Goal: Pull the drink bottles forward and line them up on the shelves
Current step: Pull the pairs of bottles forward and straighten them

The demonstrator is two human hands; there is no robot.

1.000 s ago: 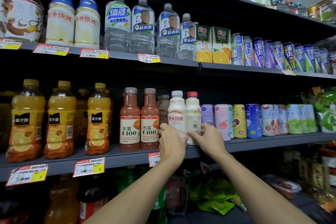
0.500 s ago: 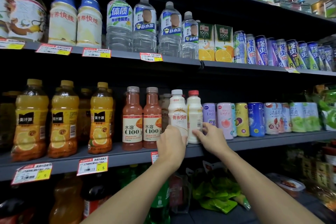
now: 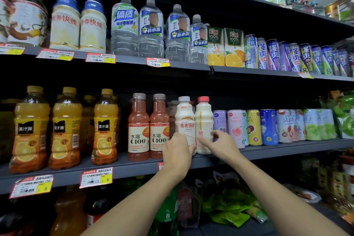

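Both hands are up at the middle shelf [image 3: 118, 168] right now, each working one of the two milky white bottles standing side by side, touching, near the front edge. The left hand [image 3: 177, 152] is wrapped around the base of the white-capped bottle [image 3: 184, 124], so that one's properly held. The right hand [image 3: 222, 144] has its fingers half spread, thumb and fingertips pinching the lower part of the red-capped bottle [image 3: 204, 126], more of a light touch than a full grip as far as I can tell. Both bottles stand upright, straight ahead of the hands and just above the knuckles, with the orange-red juice bottles [image 3: 149, 128] just left of the left hand and the cans [image 3: 254, 128] just right of the right one. Looks to me like the red-capped one's label faces sideways, so a twist is probably next.
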